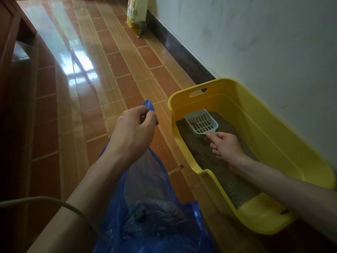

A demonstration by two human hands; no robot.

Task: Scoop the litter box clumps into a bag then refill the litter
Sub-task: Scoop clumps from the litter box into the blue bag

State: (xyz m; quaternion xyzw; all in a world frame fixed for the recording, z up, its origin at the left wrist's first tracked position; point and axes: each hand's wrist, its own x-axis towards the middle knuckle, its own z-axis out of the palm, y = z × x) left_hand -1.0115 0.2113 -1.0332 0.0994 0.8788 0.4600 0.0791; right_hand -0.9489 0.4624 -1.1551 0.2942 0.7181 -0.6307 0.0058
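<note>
R hand (225, 146) curled round scoop (201, 123) handle

Head-worn wide view, forward and down, close over hands (135, 132)

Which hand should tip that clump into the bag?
Right hand: it holds the scoop carrying a clump. The left hand is busy holding the bag open.

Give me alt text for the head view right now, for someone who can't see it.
The right hand holds a slotted pale scoop carrying one clump over the litter in a yellow litter box, while the left hand pinches up the edge of an open blue bag on the tiled floor beside it.
</note>
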